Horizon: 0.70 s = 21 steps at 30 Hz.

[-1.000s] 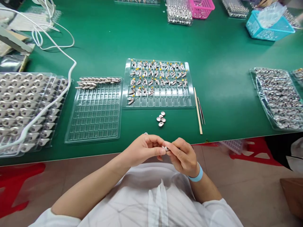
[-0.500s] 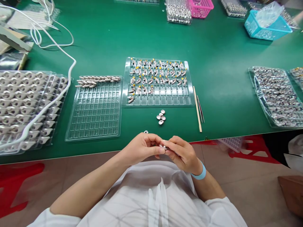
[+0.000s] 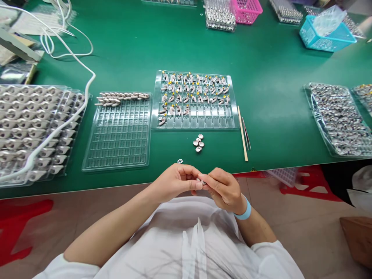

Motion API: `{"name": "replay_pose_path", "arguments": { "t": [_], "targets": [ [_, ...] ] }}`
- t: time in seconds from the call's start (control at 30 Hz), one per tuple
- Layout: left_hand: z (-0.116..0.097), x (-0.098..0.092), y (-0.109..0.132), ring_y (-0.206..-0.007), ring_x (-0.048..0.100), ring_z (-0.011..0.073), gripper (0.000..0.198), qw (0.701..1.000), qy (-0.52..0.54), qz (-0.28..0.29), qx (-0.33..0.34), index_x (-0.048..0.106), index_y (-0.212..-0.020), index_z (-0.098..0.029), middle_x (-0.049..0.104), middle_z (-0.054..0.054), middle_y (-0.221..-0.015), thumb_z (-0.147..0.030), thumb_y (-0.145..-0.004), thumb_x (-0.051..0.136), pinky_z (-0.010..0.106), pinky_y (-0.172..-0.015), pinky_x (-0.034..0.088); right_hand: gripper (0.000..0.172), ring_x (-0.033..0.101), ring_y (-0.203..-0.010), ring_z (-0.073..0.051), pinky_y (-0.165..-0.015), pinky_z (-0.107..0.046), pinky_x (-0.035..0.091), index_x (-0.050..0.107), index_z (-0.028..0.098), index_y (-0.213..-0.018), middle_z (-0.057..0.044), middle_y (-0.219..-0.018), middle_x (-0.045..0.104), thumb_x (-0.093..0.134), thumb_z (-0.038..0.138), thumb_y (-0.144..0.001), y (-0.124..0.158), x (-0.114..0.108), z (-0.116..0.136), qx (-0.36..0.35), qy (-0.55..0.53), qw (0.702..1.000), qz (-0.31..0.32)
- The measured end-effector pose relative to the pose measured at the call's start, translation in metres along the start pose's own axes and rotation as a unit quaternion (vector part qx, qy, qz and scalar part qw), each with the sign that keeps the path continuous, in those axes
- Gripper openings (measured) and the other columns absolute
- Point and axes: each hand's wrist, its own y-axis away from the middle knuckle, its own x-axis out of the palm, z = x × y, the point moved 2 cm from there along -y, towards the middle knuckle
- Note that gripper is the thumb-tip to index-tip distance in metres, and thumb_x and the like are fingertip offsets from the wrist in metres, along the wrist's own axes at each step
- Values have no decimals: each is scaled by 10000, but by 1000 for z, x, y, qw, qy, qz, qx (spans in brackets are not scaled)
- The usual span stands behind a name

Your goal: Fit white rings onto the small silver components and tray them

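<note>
Fitting step judged in hand: left hand (image 3: pixel 178 181) and right hand (image 3: pixel 224 189) pinch one small part (image 3: pixel 202 181) between their fingers. Next move calls for steady alignment. Spare caps (image 3: pixel 198 142) at twelve o'clock.

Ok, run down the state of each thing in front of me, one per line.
Left hand, pinching the small part at its fingertips.
Right hand, pinching the same part.
Middle tray, upper rows filled, lower rows mostly empty.
Left-centre tray, one top row filled, rest empty.
Round caps, loose, clustered.
Wooden stick, lying flat.
</note>
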Motion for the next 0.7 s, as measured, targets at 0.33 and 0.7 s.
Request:
{"name": "replay_pose_path", "arguments": {
  "t": [0.33, 0.7],
  "targets": [
    [6, -1, -1, -696, 652, 146, 193, 999, 32, 16, 1, 723, -801, -107, 706, 41, -724, -234, -695, 823, 237, -587, 565, 512, 505, -708, -149, -579, -285, 485, 425, 214, -1424, -55, -859, 544, 511, 102, -932, -5, -4, 3, -5, 25, 999, 30],
    [8, 5, 5, -870, 686, 143, 387, 995, 7, -51, 85, 707, -1095, -187, 725, 39, -993, -135, -723, 797, 259, -782, 597, 332, 590, -750, -177, -620, -313, 528, 581, 159, -1260, -95, -881, 608, 511, 147, -936, 0, 0, -1, 40, -25, 999, -19]
  ]
}}
